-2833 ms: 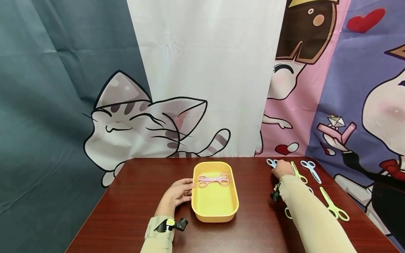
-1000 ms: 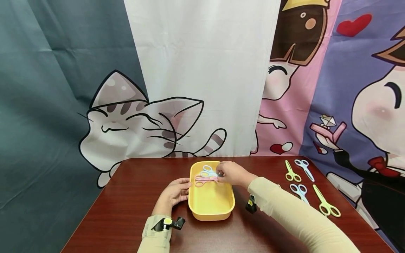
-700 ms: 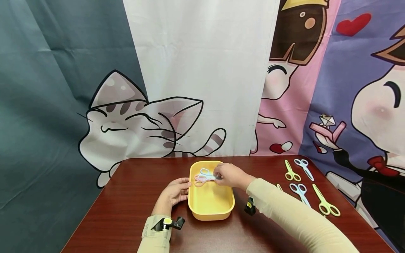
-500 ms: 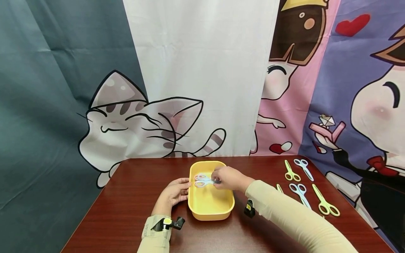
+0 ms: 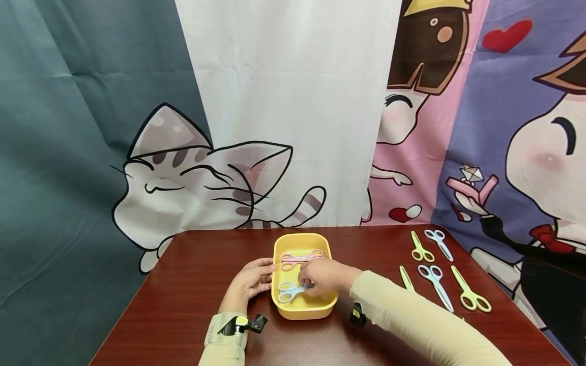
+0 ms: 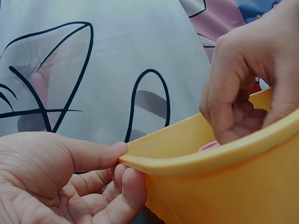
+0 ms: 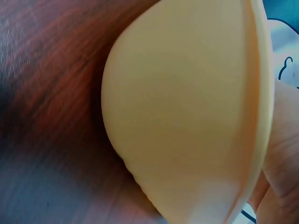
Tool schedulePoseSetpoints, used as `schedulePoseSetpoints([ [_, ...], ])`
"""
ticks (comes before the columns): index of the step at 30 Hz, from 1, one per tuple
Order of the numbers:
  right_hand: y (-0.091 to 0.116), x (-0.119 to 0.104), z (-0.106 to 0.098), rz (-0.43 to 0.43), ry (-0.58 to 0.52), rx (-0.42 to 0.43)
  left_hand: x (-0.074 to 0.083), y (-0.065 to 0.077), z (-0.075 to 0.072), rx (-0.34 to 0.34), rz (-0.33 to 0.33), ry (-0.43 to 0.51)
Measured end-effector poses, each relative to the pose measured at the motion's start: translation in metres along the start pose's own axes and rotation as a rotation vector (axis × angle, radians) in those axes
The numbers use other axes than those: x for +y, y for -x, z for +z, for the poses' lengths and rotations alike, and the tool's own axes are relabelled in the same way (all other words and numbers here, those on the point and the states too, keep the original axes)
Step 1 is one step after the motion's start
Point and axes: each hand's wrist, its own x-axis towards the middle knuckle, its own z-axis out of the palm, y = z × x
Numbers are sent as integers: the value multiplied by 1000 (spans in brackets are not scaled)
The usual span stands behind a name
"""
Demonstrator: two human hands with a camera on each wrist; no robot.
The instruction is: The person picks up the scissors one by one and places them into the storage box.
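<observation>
In the head view a yellow tray [image 5: 304, 315] stands mid-table. My left hand [image 5: 253, 278] grips its left side; in the left wrist view the thumb lies on the rim and fingertips press the outer wall. My right hand [image 5: 326, 277] reaches over the right rim and pinches light-blue scissors [image 5: 298, 289] by the blade end, handles pointing left, low in the tray's near half. Its fingers cover the blades. Pink scissors [image 5: 299, 258] lie across the tray's far half. In the right wrist view the tray wall [image 7: 187, 102] hides most of this hand.
On the right of the table lie green scissors [image 5: 420, 253], blue scissors [image 5: 444, 247], another blue pair [image 5: 441, 292] and another green pair [image 5: 468, 292]. More green scissors [image 5: 406, 278] are partly behind my right sleeve [image 5: 412, 315]. A printed cloth [image 5: 293, 101] hangs behind.
My right hand has brought the blue scissors from the table's far right into the tray, then drawn them from over the pink scissors to the near half. The left hand keeps its grip.
</observation>
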Motion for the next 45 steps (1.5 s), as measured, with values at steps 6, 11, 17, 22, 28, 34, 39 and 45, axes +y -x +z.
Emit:
schedulePoseSetpoints([
  [6, -2, -5, 4, -24, -23, -26, 1, -1, -1, 0, 0, 1],
  [11, -1, -4, 9, -38, -53, -28, 3, -1, 0, 0, 1, 1],
  [17, -1, -7, 12, -3, -40, -65, 4, -2, 0, -2, 2, -6],
  [22, -1, -10, 15, 16, -25, -98, 4, -3, 1, -1, 0, -5],
  [28, -1, -11, 16, 41, -36, -112, 4, -3, 2, -8, -4, -3],
  [34, 1, -13, 14, 59, -67, -115, 3, -3, 2, -13, 3, -2],
  [39, 2, -13, 13, 66, -86, -119, 1, 0, 2, -5, -1, -1],
  [45, 8, -4, 6, 34, -79, -5, 0, 2, 1, -8, 6, -2],
])
